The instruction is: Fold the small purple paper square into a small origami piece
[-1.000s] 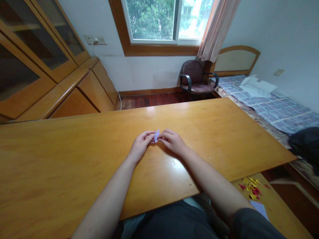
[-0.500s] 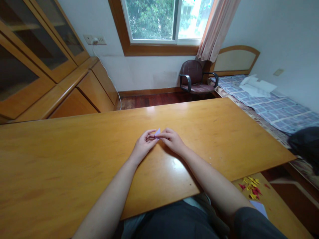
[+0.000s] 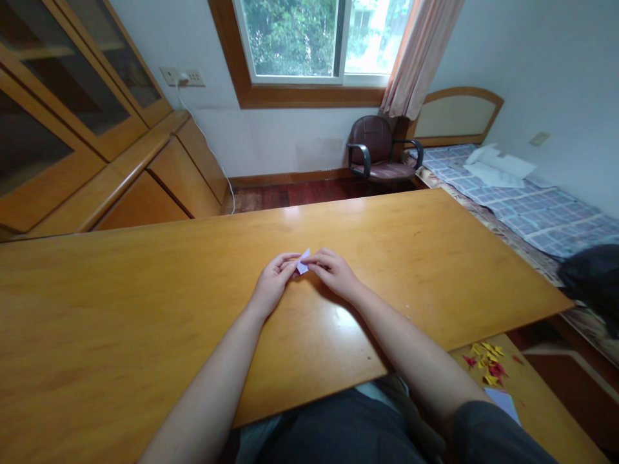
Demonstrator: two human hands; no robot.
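A small piece of folded purple paper (image 3: pixel 303 263) is held between my two hands, over the middle of the wooden table (image 3: pixel 145 303). My left hand (image 3: pixel 277 276) pinches its left edge between thumb and fingers. From the other side, my right hand (image 3: pixel 331 270) grips the right edge with thumb and forefinger. One pointed corner of the paper sticks up between the hands. The finer folds are too small to make out.
On a lower surface at the right lie several yellow and red folded paper pieces (image 3: pixel 491 362) and a stack of light purple paper (image 3: pixel 503 405). Beyond the table stand a brown armchair (image 3: pixel 374 148) and a bed (image 3: pixel 546 206). A cabinet (image 3: pixel 140 187) is at left.
My left thumb and fingers have shifted slightly left and more of the purple paper now shows between my hands. The right hand has barely moved.
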